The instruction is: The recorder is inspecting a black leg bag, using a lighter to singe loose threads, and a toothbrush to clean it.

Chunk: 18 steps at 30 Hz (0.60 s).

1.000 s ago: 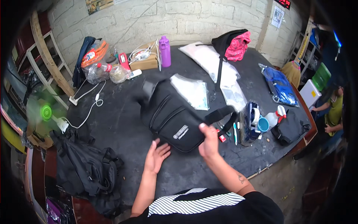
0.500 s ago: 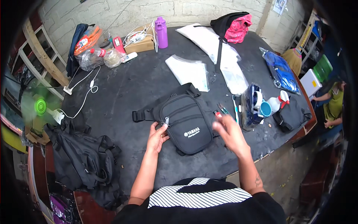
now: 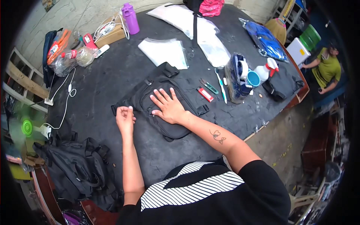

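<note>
A black sling bag [image 3: 170, 129] with zippers and a buckled strap lies flat on the dark table. My right hand [image 3: 167, 106] rests palm down across its front, fingers spread, covering much of the panel. Just left of the bag, my left hand [image 3: 126, 118] has its fingers curled and pinched together beside the strap's black buckle [image 3: 114, 109]. Whatever those fingers may hold is hidden. Another buckle [image 3: 203, 109] sticks out at the bag's right side. A red lighter [image 3: 205, 94], green thread snips [image 3: 209, 86] and a toothbrush [image 3: 221, 85] lie to the right.
At the left edge sits a heap of black bags [image 3: 75, 168]. Clear plastic sleeves [image 3: 165, 52] lie beyond the sling bag. A purple bottle [image 3: 130, 18], a spray bottle [image 3: 265, 70] and a blue packet [image 3: 264, 39] stand or lie farther off. A person [image 3: 327, 71] is at far right.
My right hand has come from the bag's right side to lie flat on it. My left hand has left the zipper pull and moved toward the strap buckle. The view has shifted.
</note>
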### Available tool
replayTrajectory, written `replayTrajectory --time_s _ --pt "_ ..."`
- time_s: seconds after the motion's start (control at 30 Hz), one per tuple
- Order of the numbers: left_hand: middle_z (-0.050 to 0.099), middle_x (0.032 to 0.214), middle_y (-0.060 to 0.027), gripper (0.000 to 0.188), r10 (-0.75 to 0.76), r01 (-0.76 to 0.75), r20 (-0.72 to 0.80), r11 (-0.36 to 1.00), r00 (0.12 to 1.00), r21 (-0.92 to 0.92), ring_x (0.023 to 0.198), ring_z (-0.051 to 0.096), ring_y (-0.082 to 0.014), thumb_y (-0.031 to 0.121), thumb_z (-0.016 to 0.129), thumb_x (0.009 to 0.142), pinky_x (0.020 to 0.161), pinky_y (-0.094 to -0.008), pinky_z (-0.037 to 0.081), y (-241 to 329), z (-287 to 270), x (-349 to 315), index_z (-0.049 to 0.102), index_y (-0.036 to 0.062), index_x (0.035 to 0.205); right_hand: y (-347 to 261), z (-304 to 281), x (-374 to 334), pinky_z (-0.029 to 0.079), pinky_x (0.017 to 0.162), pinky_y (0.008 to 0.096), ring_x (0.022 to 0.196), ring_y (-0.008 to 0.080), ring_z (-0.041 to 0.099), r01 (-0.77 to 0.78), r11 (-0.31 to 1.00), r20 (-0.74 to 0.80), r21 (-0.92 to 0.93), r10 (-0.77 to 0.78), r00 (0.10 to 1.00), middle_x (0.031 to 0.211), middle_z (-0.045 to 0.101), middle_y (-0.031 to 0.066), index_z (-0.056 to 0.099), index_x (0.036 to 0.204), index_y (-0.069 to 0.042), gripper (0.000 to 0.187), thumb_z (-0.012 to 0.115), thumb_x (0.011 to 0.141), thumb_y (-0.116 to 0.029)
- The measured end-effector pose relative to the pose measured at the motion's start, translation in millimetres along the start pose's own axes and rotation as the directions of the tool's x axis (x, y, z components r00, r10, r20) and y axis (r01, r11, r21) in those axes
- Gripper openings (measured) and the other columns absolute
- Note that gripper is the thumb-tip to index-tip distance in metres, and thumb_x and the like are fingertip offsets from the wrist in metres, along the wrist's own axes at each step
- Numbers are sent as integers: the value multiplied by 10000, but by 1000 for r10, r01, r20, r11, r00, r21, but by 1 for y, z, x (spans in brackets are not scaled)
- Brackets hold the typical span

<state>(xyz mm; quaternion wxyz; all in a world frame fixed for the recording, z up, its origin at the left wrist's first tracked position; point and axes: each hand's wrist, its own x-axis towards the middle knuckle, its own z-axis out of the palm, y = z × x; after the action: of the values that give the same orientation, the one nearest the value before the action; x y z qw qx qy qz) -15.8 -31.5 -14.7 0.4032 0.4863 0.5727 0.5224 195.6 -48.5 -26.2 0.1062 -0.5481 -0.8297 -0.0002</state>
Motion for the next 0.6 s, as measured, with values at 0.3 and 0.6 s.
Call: replayTrajectory --time_s 0.3,0.6 --pt "551 602 -124 570 122 -97 7 755 993 648 585 565 -320 543 743 679 583 -420 443 8 27 22 465 46 698 -50 -80 -18 516 789 384 930 307 628 -281 930 190 238 239 952 989 619 167 591 1009 17 542 708 721 -427" --pt "662 868 -221 466 8 -140 171 610 985 780 884 638 -390 434 714 743 766 -455 496 20 36 45 596 1 869 -55 -19 -11 524 571 387 637 302 659 72 992 18 101 -74 997 744 653 158 636 777 -12 121 594 707 -102"
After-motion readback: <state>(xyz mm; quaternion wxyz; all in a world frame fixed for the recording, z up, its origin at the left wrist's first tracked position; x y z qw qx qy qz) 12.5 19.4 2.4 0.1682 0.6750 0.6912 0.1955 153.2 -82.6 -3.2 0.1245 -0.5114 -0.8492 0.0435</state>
